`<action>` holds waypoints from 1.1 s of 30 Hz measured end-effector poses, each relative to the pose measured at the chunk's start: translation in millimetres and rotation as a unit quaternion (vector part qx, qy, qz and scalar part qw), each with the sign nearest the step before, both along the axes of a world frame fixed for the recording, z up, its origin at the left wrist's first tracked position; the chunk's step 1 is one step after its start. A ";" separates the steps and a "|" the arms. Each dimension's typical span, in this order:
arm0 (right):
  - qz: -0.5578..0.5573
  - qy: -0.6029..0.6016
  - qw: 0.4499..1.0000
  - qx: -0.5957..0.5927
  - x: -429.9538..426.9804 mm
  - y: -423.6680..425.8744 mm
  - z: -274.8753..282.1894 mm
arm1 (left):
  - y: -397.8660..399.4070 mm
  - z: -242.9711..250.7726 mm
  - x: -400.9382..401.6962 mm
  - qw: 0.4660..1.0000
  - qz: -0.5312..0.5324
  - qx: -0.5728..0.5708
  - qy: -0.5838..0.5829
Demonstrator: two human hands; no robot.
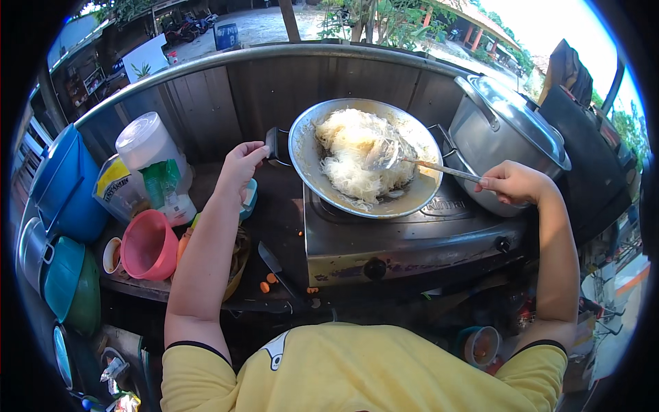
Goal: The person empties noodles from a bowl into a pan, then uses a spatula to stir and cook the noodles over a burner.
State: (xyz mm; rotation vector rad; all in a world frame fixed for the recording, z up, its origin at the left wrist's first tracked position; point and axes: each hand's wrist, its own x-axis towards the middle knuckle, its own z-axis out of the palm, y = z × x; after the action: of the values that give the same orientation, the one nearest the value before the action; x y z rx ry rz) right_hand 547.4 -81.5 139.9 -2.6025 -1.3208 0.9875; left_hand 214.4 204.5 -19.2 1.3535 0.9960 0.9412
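A wide metal wok (304, 159) stands on a gas stove (412, 232), its floor heaped with pale, thin noodles (350, 170) that look like rice vermicelli. My left hand (242, 165) pinches the wok's black side handle (272, 144) between thumb and fingers. On the other side my right hand (517, 183) grips the long handle of a spatula (450, 170). The spatula's head is in the noodles, partly covered by strands. Some browned residue clings to the wok's wall. The burner under the wok is hidden.
A large lidded aluminium pot (479, 134) stands right beside the wok. Left of the stove lie a knife (270, 257) and carrot slices (265, 287). Farther left are a pink plastic bowl (149, 244), a clear plastic container (149, 136) and a blue bucket (77, 180).
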 end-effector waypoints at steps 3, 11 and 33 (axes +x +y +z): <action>-0.016 0.008 1.000 -0.011 -8.1 0.0 -6.6 | 1.6 2.5 -2.0 1.000 0.004 -0.008 0.001; 0.123 -0.152 0.969 0.151 -17.2 9.9 36.8 | -8.0 3.1 -16.4 0.999 0.010 0.035 -0.024; 0.101 -0.550 0.825 -0.082 -86.2 50.1 71.8 | 8.3 -3.6 -5.5 0.996 -0.051 0.064 0.046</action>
State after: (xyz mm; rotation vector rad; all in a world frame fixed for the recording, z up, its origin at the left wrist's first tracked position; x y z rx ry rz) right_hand 461.2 -31.4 211.8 -3.3078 -1.7054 -0.6435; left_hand 208.9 212.9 -22.9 1.5528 0.9389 0.8854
